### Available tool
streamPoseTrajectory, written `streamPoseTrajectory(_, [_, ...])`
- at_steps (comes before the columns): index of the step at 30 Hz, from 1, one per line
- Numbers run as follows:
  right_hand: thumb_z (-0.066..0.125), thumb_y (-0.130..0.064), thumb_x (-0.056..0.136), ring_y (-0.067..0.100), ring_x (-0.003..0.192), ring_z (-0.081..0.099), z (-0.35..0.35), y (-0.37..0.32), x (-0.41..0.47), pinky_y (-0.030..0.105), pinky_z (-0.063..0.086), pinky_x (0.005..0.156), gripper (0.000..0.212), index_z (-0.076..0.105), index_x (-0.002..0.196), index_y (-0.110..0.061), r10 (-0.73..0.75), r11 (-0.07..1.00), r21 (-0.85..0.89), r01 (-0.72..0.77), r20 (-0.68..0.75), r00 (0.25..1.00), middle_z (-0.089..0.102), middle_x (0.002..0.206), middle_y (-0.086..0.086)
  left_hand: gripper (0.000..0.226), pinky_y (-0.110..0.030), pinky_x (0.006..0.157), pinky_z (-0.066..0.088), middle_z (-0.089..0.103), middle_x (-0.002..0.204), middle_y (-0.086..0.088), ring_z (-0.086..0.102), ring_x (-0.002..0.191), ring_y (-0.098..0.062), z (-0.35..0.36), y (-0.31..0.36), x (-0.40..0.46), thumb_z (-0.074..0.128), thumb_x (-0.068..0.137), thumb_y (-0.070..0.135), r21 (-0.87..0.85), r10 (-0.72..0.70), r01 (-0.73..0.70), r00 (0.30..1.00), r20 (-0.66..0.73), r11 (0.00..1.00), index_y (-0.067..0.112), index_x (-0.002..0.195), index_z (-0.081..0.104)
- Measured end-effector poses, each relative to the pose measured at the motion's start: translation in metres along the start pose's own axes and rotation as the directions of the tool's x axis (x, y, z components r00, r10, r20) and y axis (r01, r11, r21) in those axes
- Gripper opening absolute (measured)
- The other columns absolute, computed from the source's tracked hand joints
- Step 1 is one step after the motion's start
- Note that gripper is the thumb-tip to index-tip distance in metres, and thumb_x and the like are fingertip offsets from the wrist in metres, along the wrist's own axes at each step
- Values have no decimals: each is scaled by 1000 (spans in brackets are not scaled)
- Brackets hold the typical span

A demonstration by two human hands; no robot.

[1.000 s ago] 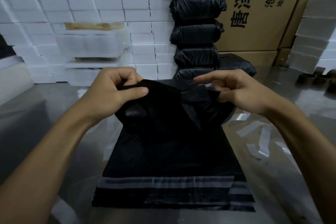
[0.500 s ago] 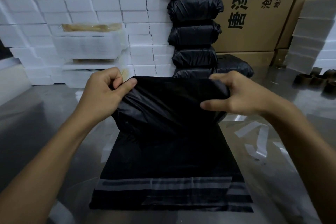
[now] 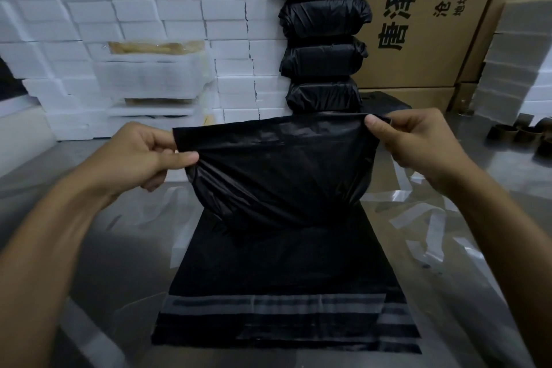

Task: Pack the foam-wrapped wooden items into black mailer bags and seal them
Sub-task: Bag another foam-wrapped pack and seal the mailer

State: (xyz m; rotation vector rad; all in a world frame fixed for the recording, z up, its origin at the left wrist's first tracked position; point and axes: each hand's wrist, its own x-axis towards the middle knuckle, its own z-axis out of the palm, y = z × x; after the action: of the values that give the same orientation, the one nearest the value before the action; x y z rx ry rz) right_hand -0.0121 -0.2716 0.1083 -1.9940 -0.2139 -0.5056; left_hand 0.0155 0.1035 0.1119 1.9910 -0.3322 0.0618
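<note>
A filled black mailer bag (image 3: 277, 173) stands on a flat stack of empty black mailer bags (image 3: 283, 284) in the middle of the steel table. Its top flap is stretched flat and wide between my hands. My left hand (image 3: 146, 155) pinches the flap's left corner. My right hand (image 3: 418, 140) pinches the right corner. What is inside the bag is hidden. Foam-wrapped wooden items (image 3: 155, 69) lie stacked at the back left, wood showing at the top.
Several sealed black parcels (image 3: 322, 24) are piled against the white foam block wall (image 3: 89, 9). Printed cardboard boxes (image 3: 424, 24) stand at the back right, foam sheets (image 3: 513, 63) beside them. Clear peeled strips (image 3: 424, 218) litter the table at right. Dark tape cores (image 3: 522, 131) sit far right.
My hands have moved apart and pulled the bag's crumpled top out into a flat, taut flap. The bag stays on the stack.
</note>
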Motion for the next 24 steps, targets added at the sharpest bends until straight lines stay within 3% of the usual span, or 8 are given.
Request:
streamPoseTrajectory(2, [58,-29,100,12,47,51,0,-1,1,24,39,47,42,59,84,10,134,981,136,-136,26,991,58,58,6,13,-24,37,37,41,43,-7,34,33,-17,11,-2,5,74,77,16,-106,-78,69,993,-86,992,15,89,79])
streamPoseTrajectory(4, [56,-29,101,12,62,68,4,-3,1,21,50,52,29,64,89,-4,258,925,270,-267,67,964,74,73,3,12,-26,40,47,50,46,-7,50,36,-19,25,0,7,68,86,8,-264,-167,127,977,-134,956,4,94,74])
streamPoseTrajectory(6, [55,-36,101,16,76,75,7,-5,1,21,56,57,29,66,101,-9,341,856,390,-340,68,938,78,85,8,10,-28,50,56,72,69,-9,69,55,-24,34,-1,8,60,92,8,-426,-237,178,967,-91,887,5,95,68])
streamPoseTrajectory(9, [49,-55,98,20,77,76,10,-3,2,22,57,57,48,65,104,-10,414,791,471,-390,56,908,77,85,13,19,-29,53,58,74,100,-17,74,82,-33,36,-8,11,48,95,19,-636,-323,239,946,-17,733,7,93,63])
streamPoseTrajectory(13, [71,-28,91,15,69,73,15,5,4,20,57,59,21,69,86,-8,424,827,410,-384,-6,906,76,78,7,61,-30,61,61,77,91,-9,75,82,-21,42,-18,16,71,72,57,-680,-376,238,924,-60,693,2,97,73])
streamPoseTrajectory(17, [75,-14,86,6,68,69,18,18,6,17,56,62,11,70,76,-10,394,841,406,-357,-7,919,71,73,-1,41,-22,72,58,75,104,-11,73,94,-17,40,-31,20,78,59,6,-635,-264,182,964,-35,751,4,100,74])
streamPoseTrajectory(22, [73,-4,88,10,72,64,36,39,4,17,53,65,10,73,98,-3,383,900,260,-351,-84,920,67,78,1,36,-20,74,57,73,110,-14,71,101,-22,31,-46,18,72,62,-6,-581,-179,193,980,82,791,10,93,79])
streamPoseTrajectory(24, [77,-11,86,11,73,60,42,44,2,22,52,69,12,73,97,-8,304,952,26,-304,-165,938,65,80,-1,41,-21,76,57,72,113,-15,70,104,-23,28,-49,17,71,64,-7,-565,-140,186,982,123,804,9,101,77])
